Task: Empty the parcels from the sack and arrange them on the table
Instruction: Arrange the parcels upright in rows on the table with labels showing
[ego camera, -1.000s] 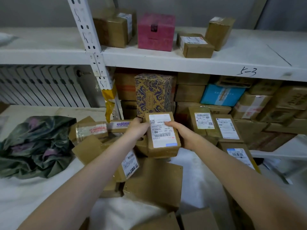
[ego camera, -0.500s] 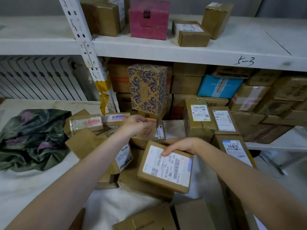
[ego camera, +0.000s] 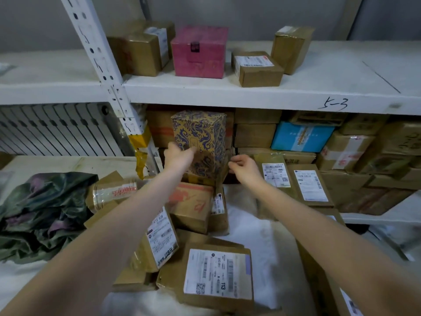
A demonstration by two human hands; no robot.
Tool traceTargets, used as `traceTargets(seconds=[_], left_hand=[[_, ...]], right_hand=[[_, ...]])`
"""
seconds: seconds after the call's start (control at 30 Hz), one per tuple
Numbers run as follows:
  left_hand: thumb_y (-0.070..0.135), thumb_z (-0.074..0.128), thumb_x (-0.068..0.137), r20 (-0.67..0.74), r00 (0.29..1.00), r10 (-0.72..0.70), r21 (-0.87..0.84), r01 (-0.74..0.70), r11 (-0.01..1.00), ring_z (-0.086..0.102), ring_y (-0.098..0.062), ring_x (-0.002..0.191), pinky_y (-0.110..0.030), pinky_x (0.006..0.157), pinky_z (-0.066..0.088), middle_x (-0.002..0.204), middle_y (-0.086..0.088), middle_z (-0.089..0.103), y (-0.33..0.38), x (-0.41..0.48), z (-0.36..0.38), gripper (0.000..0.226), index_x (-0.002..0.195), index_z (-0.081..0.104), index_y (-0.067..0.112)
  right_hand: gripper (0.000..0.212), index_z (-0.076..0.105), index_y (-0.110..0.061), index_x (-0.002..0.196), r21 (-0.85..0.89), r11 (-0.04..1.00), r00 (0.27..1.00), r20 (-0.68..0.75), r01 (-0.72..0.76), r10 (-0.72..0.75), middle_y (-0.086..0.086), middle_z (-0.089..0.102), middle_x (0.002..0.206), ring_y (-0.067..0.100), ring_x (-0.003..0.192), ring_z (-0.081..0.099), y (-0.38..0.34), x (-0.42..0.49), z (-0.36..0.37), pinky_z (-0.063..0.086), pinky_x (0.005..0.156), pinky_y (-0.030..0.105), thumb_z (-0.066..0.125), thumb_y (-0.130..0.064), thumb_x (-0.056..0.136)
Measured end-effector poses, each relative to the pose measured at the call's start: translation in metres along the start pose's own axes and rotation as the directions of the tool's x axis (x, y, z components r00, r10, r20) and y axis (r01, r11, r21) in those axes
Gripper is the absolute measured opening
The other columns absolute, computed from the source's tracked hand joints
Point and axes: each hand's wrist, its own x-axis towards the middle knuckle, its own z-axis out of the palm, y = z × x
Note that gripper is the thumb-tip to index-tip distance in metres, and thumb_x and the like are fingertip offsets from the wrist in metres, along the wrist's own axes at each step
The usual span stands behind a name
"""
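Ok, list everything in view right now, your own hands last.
Patterned box: one, gold and blue, upright, front of lower shelf.
Pink box: one, upper shelf.
Brown boxes: three, upper shelf, flanking the pink one.
Blue box: one, lower shelf, among brown cartons.
Labelled parcels: many, brown, piled on table; count unclear.
Sack: one, dark green, crumpled, table's left.
Left hand: touches patterned box.
Right hand: fingers curled, beside it; contact unclear.

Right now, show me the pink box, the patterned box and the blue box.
pink box (ego camera: 200,65): head view, front face.
patterned box (ego camera: 196,131): head view, upper front face.
blue box (ego camera: 300,136): head view, front face.
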Motion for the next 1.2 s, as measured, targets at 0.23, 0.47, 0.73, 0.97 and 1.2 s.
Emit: traceTargets(seconds=[0.23, 0.47, 0.73, 0.97, 1.2], left_hand=[[-0.003, 0.049, 0.088, -0.009, 0.995, -0.101, -0.115, 0.099, 0.988, 0.037, -0.034, 0.13, -0.039, 0.099, 0.035, 0.143, -0.015, 0.038, 0.028, 0.05, -0.002, 0.064, 0.146, 0.025, 0.009], [-0.009, 0.038, 0.085, 0.079, 0.997, -0.024, -0.209, 0.04, 0.977, 0.045, -0.033, 0.123, -0.046, 0.104, 0.041, 0.124, -0.011, 0.051, 0.026, 0.048, 0.015, 0.055, 0.137, 0.041, 0.012], [0.058, 0.032, 0.097, 0.206, 0.93, -0.304, -0.603, 0.365, 0.709, 0.047, -0.031, 0.129, -0.053, 0.11, 0.031, 0.138, -0.01, 0.054, -0.01, 0.029, -0.008, 0.059, 0.139, 0.049, 0.019], [0.07, 0.057, 0.078, 0.58, 0.743, -0.333, -0.34, 0.593, 0.73, 0.058, -0.039, 0.102, -0.054, 0.08, 0.045, 0.108, -0.021, 0.067, 0.002, -0.003, -0.025, 0.065, 0.106, 0.062, 0.011], [0.031, 0.074, 0.068, 0.678, 0.69, -0.251, -0.179, 0.487, 0.855, 0.06, -0.036, 0.101, -0.051, 0.089, 0.045, 0.091, -0.021, 0.073, 0.003, -0.048, -0.026, 0.053, 0.114, 0.06, 0.009]], right_hand=[[0.114, 0.008, -0.016, 0.153, -0.031, 0.993, 0.982, 0.152, 0.116, -0.11, 0.008, 0.018, 0.158, 0.026, 0.145, 0.023, -0.046, 0.045, -0.003, 0.027, 0.117, 0.045, 0.085, -0.014, 0.069], [0.12, 0.013, -0.018, 0.15, -0.069, 0.99, 0.977, 0.186, 0.122, -0.107, 0.007, 0.031, 0.153, 0.024, 0.142, 0.029, -0.043, 0.068, -0.009, 0.029, 0.116, 0.044, 0.091, -0.015, 0.059], [0.106, 0.025, -0.01, 0.14, -0.154, 0.876, 0.887, 0.156, 0.457, -0.435, 0.004, 0.029, 0.136, 0.008, 0.126, 0.032, -0.01, 0.023, -0.014, 0.033, 0.112, 0.03, 0.091, -0.016, 0.058], [0.095, 0.03, -0.016, 0.138, -0.489, 0.479, 0.665, 0.34, 0.729, -0.665, 0.003, 0.025, 0.139, 0.023, 0.134, 0.03, -0.007, -0.013, -0.054, 0.036, 0.111, 0.04, 0.086, -0.01, 0.061], [0.095, 0.036, -0.013, 0.132, -0.663, 0.135, 0.48, 0.372, 0.737, -0.795, 0.008, 0.03, 0.135, 0.027, 0.131, 0.029, -0.009, -0.05, -0.085, 0.032, 0.105, 0.051, 0.088, -0.004, 0.052]])
